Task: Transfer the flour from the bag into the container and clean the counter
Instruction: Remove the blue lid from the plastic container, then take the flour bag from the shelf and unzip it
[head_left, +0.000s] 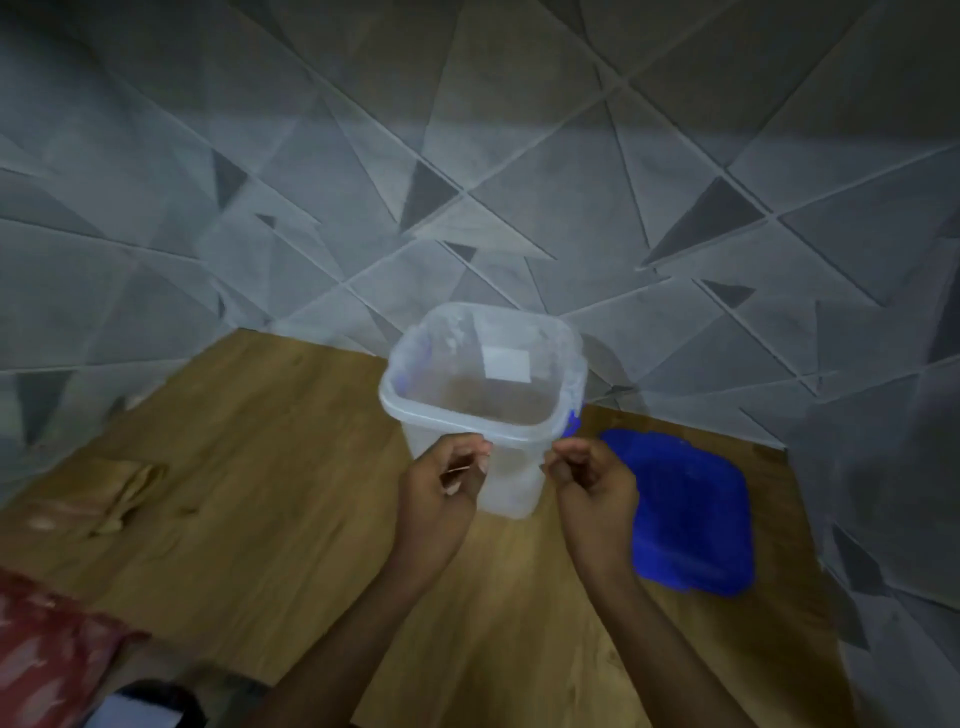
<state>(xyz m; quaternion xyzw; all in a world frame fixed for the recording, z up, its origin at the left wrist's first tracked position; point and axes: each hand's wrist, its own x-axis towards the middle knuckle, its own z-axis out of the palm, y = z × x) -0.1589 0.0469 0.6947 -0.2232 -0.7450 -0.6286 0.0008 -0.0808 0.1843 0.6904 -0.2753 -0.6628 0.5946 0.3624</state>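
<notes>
Translucent, square, open-topped plastic container (483, 400) standing upright near the far edge of the wooden table (270, 467), close to the grey wall with its triangle pattern (467, 156). Walls cloudy white, a pale rectangular label on the far side, a thin brownish layer at the bottom, blue clips showing at the left and right of the rim. Framed from the near side by both hands. Left hand (449, 480) raised at the container's near-left corner, palm turned inward, fingers curled, fingertips at or just under the rim; grip possibly a pinch on the rim, cannot tell through the blur. Right hand (592, 480) mirrored at the near-right corner, fingers curled toward the palm, knuckles just beside the wall; contact likewise unclear. Both forearms reaching up from the bottom edge, converging on the container. Flat blue square plastic lid (691, 514) lying on the table just right of the right hand. Crumpled brown paper bag (111, 499) lying flat well to the left. Red patterned cloth (47, 654) at the lower left corner.
</notes>
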